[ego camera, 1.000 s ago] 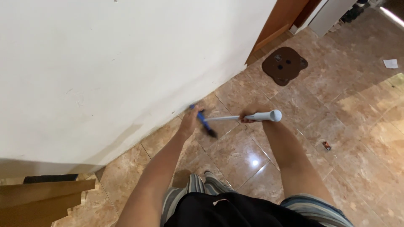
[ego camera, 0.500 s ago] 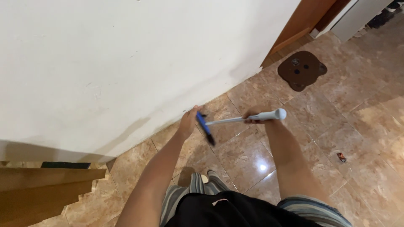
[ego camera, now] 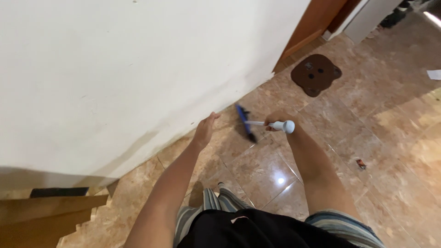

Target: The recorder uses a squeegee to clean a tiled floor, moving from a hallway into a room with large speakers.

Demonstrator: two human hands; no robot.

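Broom [ego camera: 257, 123] now out on tile floor [ego camera: 395, 151], blue-and-black head pulled away from base of white wall [ego camera: 138, 69]; half a second ago head sat right at wall foot, touching left fingertips. Means sweep stroke going outward from wall edge, dirt likely dragged toward open floor. Right hand [ego camera: 274, 120] clenched round white handle near rounded grey end cap, same hold as in both earlier frames, only shifted with handle. Left hand [ego camera: 204, 130] released, flat and open, fingers together, resting against or just beside lower wall; cannot tell true contact. Earlier looked pressed near broom head, now well clear of it, holding nothing. Handle looks shorter in frame than before, end cap closer to head, so pole tipped more steeply toward camera.

Also differs: brown bear-shaped mat [ego camera: 316, 73] by wooden door frame [ego camera: 317, 23] sits about where it was a second ago, slid left since half-second frame, so just head-camera swing, not mat moving. Small dark scrap [ego camera: 361, 163] on tiles right of right forearm, apart from broom, unswept. White paper scrap [ego camera: 434, 74] back in view at right edge. Cardboard pieces [ego camera: 50, 216] bottom left, beside wall corner. Striped shorts [ego camera: 206, 206] and black shirt at bottom.
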